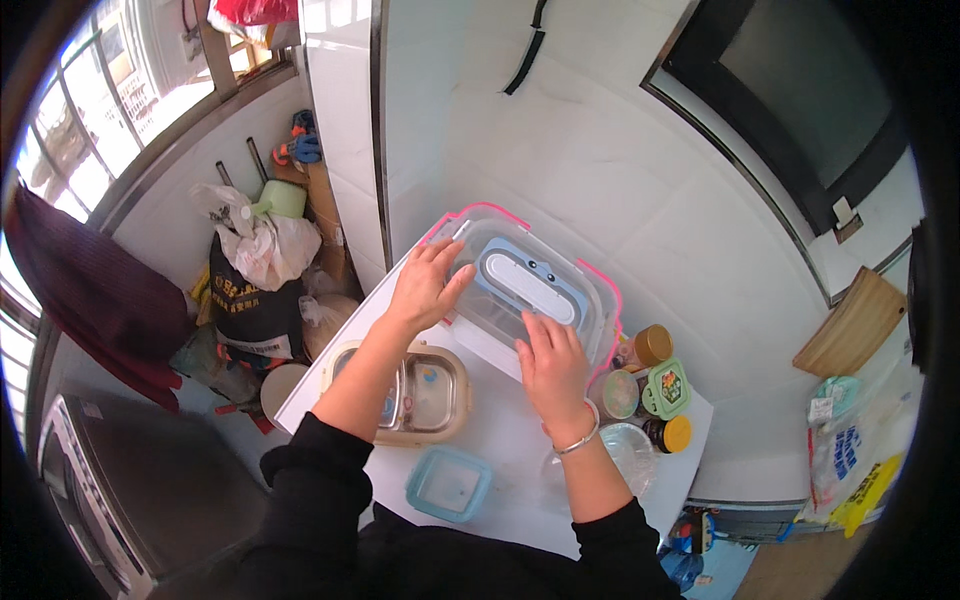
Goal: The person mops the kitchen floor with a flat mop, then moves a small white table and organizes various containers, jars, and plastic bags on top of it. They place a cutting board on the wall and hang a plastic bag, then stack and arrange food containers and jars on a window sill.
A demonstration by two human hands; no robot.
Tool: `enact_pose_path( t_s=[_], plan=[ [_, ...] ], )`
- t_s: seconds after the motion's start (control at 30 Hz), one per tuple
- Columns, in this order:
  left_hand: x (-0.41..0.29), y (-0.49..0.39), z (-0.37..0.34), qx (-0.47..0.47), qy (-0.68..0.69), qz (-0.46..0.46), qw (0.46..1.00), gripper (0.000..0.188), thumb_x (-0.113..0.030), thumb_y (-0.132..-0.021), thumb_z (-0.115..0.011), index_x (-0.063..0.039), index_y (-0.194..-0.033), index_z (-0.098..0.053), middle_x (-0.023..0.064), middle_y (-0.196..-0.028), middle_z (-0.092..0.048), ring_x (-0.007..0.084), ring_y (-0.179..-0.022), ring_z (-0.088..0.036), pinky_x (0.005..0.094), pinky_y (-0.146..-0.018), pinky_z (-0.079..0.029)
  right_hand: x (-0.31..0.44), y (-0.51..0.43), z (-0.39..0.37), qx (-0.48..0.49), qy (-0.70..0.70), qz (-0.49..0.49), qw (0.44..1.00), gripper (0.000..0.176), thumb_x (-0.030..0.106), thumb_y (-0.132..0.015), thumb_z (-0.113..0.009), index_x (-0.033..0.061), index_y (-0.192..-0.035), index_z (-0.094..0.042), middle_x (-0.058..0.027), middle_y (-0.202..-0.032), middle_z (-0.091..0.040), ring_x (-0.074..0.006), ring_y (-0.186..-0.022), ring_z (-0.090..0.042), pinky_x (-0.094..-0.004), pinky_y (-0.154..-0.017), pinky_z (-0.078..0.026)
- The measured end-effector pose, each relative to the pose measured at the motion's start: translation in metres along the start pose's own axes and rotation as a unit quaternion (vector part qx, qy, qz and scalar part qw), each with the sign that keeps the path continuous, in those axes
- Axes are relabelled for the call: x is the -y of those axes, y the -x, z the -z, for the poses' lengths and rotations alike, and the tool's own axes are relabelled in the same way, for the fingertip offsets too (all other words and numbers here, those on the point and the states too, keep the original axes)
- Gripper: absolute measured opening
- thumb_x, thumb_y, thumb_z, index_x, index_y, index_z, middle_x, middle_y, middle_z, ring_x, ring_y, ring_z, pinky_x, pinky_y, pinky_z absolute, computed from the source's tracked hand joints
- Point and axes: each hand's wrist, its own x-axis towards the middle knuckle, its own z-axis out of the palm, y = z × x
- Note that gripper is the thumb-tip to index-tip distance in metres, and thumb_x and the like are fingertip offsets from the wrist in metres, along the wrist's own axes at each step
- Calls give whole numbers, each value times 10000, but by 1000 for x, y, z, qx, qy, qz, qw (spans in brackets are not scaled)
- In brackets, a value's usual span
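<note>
A large clear plastic box [559, 251] with pink edging stands against the wall. Through its clear top, or on it, shows a blue and white piece with two eye-like dots [517, 281]; I cannot tell which. My left hand [426, 286] rests at the box's left end, thumb spread from the fingers. Over the front right part of the box is my right hand [553, 364], fingers bent, a bangle on the wrist. Neither hand grasps anything. Below my left forearm lies a divided lunch box [435, 397] with a beige rim. A small blue-rimmed container [450, 484] sits close to my body.
Jars crowd the white table's [510, 457] right side, among them a gold-lidded jar [652, 345], a green-lidded container [667, 388] and a yellow-lidded jar [675, 433]. A clear plastic dish [630, 454] lies by my right wrist. Bags [259, 300] and a dark-topped appliance [142, 480] stand left.
</note>
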Motion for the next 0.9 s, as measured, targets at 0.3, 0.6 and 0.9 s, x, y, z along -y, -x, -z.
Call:
enact_pose_path(
  t_s=[0.3, 0.6, 0.9],
  plan=[
    [-3, 0, 3, 56, -49, 2, 997, 688, -527, -885, -607, 30, -1286, -557, 233, -1312, -550, 389, -1220, -491, 450, -1018, -426, 11, -3, 3, -5, 85, 50, 995, 672, 382, -742, -772, 104, -1316, -558, -98, -1317, -532, -288, -1180, -486, -453, -943, -382],
    [6, 2, 7, 92, -34, -10, 995, 715, -590, -869, -592, -34, -1317, -554, 266, -1358, -505, 444, -1235, -462, 481, -1038, -399, -2, -13, -1, 19, 64, 37, 997, 608, 354, -773, -743, 138, -1316, -574, -95, -1296, -551, -269, -1173, -499, -414, -914, -406],
    [2, 3, 11, 92, -3, 7, 996, 754, -562, -839, -644, 0, -1328, -531, 272, -1380, -487, 445, -1268, -448, 470, -1074, -370, -15, -10, 4, 41, -6, 49, 998, 693, 297, -724, -798, 81, -1328, -536, -119, -1350, -525, -305, -1227, -481, -442, -1012, -383]
  ],
)
